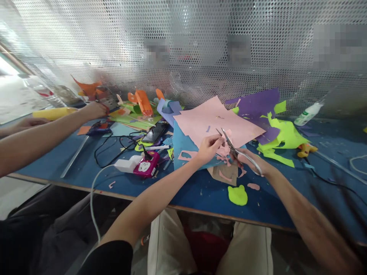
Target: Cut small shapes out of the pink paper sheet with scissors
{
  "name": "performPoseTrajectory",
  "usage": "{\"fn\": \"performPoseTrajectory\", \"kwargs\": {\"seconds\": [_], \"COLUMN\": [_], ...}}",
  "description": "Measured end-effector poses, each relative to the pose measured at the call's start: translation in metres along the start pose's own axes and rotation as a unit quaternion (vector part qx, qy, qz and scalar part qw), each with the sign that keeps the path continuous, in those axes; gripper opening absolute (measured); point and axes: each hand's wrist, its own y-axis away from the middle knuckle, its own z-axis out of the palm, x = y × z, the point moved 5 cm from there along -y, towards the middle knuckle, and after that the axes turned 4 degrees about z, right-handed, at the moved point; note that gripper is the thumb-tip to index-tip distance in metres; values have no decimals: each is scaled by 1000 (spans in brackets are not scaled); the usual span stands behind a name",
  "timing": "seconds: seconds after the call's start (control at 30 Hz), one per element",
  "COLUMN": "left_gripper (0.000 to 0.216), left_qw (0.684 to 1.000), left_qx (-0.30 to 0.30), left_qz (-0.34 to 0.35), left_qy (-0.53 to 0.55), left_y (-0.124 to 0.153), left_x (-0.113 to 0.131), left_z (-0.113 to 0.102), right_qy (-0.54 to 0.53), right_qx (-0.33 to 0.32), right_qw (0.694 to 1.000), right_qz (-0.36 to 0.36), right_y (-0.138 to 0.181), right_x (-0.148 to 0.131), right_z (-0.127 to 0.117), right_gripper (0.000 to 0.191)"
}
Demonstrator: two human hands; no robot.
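Above the scrap-covered middle of the table, my left hand [210,148] is closed in a pinch on a small pink paper piece [227,136]. My right hand [250,159] grips a pair of metal scissors [233,148]; their blades are parted beside the pink piece, close to my left fingertips. Behind both hands lie large pink sheets [217,116], partly over a blue sheet [180,143]. Pink offcuts are heaped under the scissors. Nearer the table edge sit a lime-green animal-head cutout [237,195] and a pink oval [253,186].
Purple paper [258,105] and lime scraps [285,133] lie right, near a glue bottle [309,114]. A magenta power strip [146,165], cables and a phone [155,132] are left. A co-worker's hand [96,110] holds scissors at far left. Perforated metal stands behind.
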Motion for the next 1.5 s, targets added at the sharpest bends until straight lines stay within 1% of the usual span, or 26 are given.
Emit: {"fn": "performPoseTrajectory", "kwargs": {"seconds": [0.1,0.2,0.3,0.47,0.73,0.93,1.0,1.07,1.13,1.27,1.33,1.4,1.43,1.5], "left_gripper": [42,42,43,42,43,40,40,41,44,48,46,43,41,38], "left_qw": [1000,1000,1000,1000,999,999,998,998,996,975,967,973,980,996], "left_qx": [-5,-5,-8,-6,-8,-4,-5,-3,12,97,124,120,106,51], "left_qz": [0,-6,-10,-15,-23,-27,-25,-27,-40,-60,-51,-39,-32,-12], "left_qy": [7,11,17,27,35,47,56,60,81,192,217,194,163,70], "left_y": [0,0,-1,0,1,-2,-1,-1,0,-1,-2,-2,-1,0], "left_x": [-2,-3,-4,-9,-12,-16,-15,-14,-15,-19,-20,-20,-19,-14], "left_z": [0,0,0,0,1,0,0,1,2,0,-2,-2,-1,1], "right_qy": [11,36,35,49,26,67,74,81,76,17,-6,-17,-24,-50], "right_qx": [-10,-1,1,17,27,45,40,31,27,30,68,139,179,255], "right_qw": [1000,999,999,999,998,995,994,995,996,996,990,978,970,954], "right_qz": [2,3,10,1,46,64,62,53,26,-79,-126,-156,-161,-152], "right_y": [0,1,1,1,1,1,1,1,1,0,-1,-3,-3,-5], "right_x": [-2,-5,-7,-7,9,4,1,-2,-4,-6,-5,-2,-1,3], "right_z": [1,0,0,-2,-1,-1,-1,-1,-1,2,0,-3,-5,-9], "right_gripper": [49,47,47,41,51,49,48,49,50,54,55,51,48,38]}}
